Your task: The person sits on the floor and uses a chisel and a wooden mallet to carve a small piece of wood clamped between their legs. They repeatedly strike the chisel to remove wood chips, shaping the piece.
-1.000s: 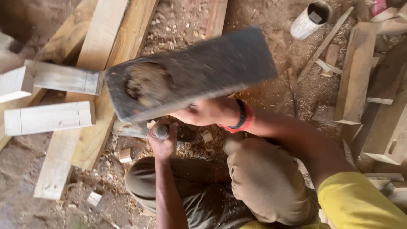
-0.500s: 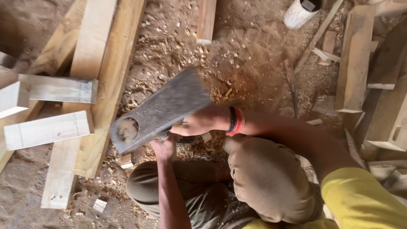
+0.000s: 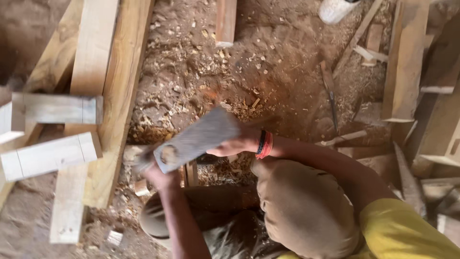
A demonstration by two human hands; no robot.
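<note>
Sawdust and wood chips are covering the dirt floor, with long planks lying at the left and offcuts stacking up at the right. At the centre, a person is crouching, the right hand clamping its fingers on a broad grey wooden block with a hole near one end. The left hand is curling under that end, perhaps on a small tool; I cannot tell. Blurring suggests swinging: a glancing blow could be striking those fingers.
</note>
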